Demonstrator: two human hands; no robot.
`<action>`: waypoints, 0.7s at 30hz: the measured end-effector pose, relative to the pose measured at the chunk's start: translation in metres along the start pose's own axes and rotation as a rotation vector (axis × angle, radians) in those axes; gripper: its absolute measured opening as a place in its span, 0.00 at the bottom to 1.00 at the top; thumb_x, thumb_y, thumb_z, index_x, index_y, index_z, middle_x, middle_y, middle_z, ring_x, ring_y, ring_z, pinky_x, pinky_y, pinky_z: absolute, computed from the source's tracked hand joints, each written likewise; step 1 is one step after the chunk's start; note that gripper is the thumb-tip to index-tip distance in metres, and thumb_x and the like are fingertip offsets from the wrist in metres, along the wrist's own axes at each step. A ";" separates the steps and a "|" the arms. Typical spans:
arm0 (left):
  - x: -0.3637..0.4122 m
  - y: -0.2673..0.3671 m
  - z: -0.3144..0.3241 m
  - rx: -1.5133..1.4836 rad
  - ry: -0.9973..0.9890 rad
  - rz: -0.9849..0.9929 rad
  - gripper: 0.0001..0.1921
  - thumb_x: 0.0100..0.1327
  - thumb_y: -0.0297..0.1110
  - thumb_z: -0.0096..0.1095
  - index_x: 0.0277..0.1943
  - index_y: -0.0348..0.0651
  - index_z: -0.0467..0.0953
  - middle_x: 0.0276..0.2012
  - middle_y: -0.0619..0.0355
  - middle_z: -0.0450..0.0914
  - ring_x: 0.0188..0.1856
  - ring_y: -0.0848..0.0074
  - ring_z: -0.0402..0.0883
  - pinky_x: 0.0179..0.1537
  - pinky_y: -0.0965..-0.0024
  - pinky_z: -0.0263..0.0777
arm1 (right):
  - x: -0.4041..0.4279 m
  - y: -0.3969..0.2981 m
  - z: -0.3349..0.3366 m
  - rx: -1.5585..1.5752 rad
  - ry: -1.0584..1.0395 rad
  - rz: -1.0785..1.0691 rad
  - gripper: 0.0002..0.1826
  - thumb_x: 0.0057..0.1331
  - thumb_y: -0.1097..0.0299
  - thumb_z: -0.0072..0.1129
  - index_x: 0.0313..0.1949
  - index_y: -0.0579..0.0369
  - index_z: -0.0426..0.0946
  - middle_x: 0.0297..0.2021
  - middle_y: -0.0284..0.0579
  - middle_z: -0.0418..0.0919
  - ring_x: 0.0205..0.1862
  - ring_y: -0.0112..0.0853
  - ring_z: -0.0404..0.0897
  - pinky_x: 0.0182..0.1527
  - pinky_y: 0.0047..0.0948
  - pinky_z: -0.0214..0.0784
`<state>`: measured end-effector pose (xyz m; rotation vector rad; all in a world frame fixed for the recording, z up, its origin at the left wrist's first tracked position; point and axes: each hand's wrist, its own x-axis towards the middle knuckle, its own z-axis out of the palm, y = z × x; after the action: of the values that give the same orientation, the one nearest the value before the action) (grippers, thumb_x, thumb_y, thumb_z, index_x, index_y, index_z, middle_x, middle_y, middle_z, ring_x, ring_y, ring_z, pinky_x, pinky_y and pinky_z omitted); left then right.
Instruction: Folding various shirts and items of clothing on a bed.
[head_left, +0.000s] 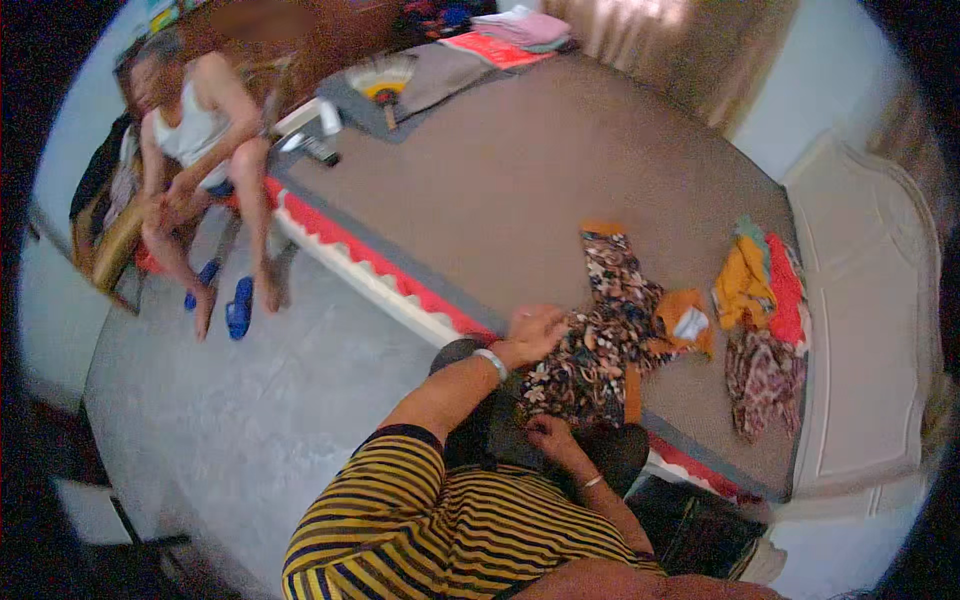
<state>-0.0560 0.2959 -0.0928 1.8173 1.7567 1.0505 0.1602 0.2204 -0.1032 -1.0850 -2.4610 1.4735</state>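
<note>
A dark floral garment (581, 367) with orange trim lies spread before me, from my lap onto the brown bed surface. My left hand (534, 331), with a wide pale bracelet at the wrist, is at the garment's left edge. Its fingers are blurred, so their grip is unclear. At the near edge, by my lap, my right hand (553, 439) has its fingers curled on the cloth. An orange part (682, 307) of the garment, with a white patch, lies toward the right.
Folded clothes, among them a yellow piece (742, 281), a red piece (785, 292) and a patterned piece (761, 379), lie near the cream headboard (862, 315). A person (199, 135) sits at the left, near blue slippers (239, 307). A hand fan (384, 82) rests on the far side.
</note>
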 end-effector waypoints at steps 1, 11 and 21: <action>-0.007 -0.013 0.023 -0.168 0.017 0.125 0.26 0.61 0.45 0.50 0.60 0.41 0.65 0.57 0.47 0.68 0.61 0.55 0.64 0.61 0.54 0.55 | -0.004 0.002 0.008 -0.017 -0.043 -0.022 0.11 0.52 0.72 0.56 0.36 0.60 0.75 0.32 0.46 0.78 0.33 0.31 0.76 0.39 0.30 0.68; -0.063 0.066 0.048 0.130 -0.158 0.075 0.28 0.53 0.34 0.59 0.59 0.48 0.64 0.43 0.43 0.69 0.44 0.51 0.74 0.44 0.52 0.70 | -0.046 -0.041 -0.023 -0.120 -0.118 -0.239 0.14 0.56 0.70 0.56 0.40 0.63 0.73 0.34 0.48 0.77 0.35 0.32 0.75 0.39 0.29 0.68; -0.064 0.064 0.016 -0.056 0.256 -0.028 0.17 0.53 0.25 0.52 0.47 0.41 0.75 0.34 0.42 0.79 0.38 0.52 0.79 0.40 0.55 0.73 | -0.072 -0.113 -0.036 -0.110 -0.047 -0.411 0.13 0.61 0.70 0.52 0.43 0.62 0.73 0.35 0.47 0.77 0.38 0.30 0.75 0.44 0.28 0.65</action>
<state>0.0028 0.2292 -0.0714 1.6805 1.8687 1.3566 0.1686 0.1711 0.0261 -0.5121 -2.6152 1.2625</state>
